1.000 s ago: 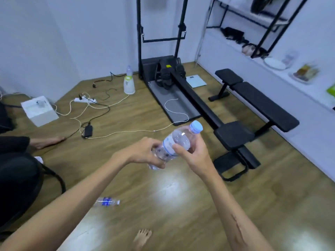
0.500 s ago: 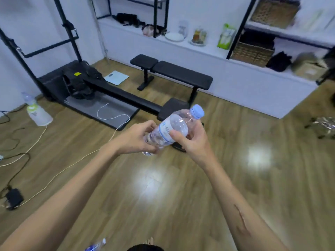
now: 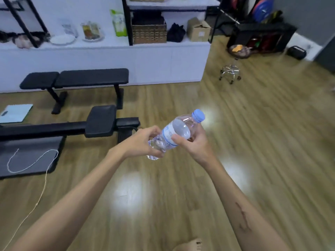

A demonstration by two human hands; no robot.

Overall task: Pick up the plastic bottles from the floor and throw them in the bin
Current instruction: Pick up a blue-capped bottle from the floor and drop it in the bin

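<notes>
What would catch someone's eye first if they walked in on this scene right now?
First, the clear plastic bottle with its blue cap, held up mid-frame over the wooden floor, the left hand gripping its base and the right hand its upper body. Next, the black weight bench at left, before the white shelf unit.
</notes>
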